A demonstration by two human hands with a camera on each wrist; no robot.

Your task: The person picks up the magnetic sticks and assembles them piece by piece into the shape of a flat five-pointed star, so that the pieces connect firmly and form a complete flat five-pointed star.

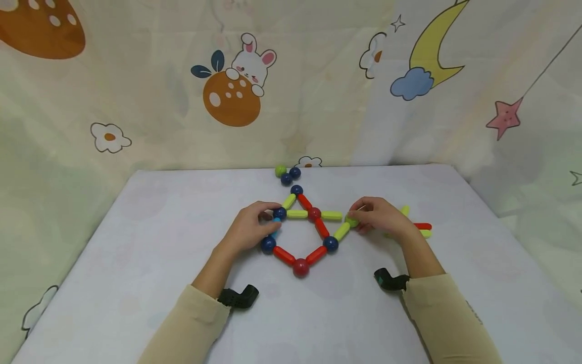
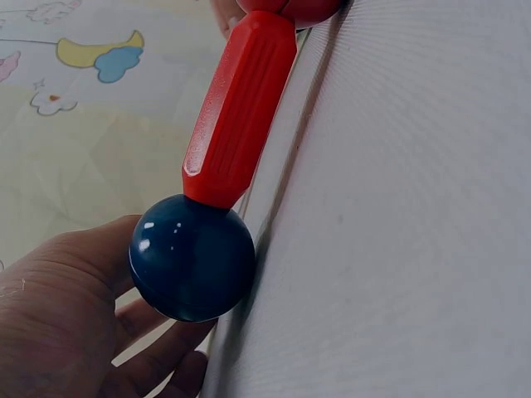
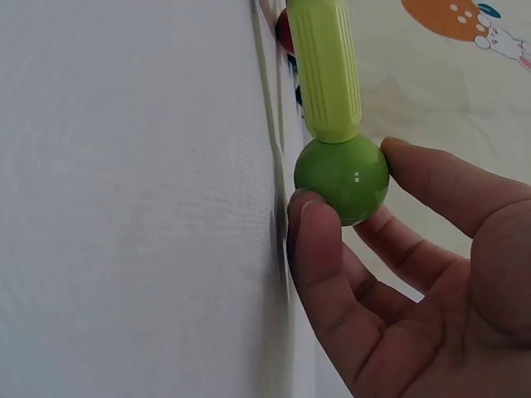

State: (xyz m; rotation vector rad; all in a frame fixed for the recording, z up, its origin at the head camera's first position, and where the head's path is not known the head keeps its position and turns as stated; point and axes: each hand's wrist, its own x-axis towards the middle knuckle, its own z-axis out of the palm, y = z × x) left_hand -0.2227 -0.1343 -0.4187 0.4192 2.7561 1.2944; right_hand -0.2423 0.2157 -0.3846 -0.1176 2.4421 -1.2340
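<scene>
A flat figure of balls and sticks lies on the white table. My left hand (image 1: 249,225) is at its left side, index fingertip on a dark blue ball (image 1: 280,214) and thumb across the light blue stick (image 1: 276,228) just below. A nearer dark blue ball (image 2: 192,259) with a red stick (image 2: 239,112) partly hides those fingers in the left wrist view. My right hand (image 1: 379,218) pinches a green ball (image 3: 342,178) between thumb and fingers. That ball joins a yellow-green stick (image 1: 342,231) rising from the figure's right dark blue ball (image 1: 330,244); another yellow-green stick (image 1: 331,216) points towards it.
Behind the figure, a loose green ball (image 1: 280,171) and two dark blue balls (image 1: 286,179) sit near the table's far edge. Spare sticks, a red one (image 1: 423,226) and several yellow-green, lie beyond the right wrist. A patterned cloth (image 1: 318,101) hangs behind the table.
</scene>
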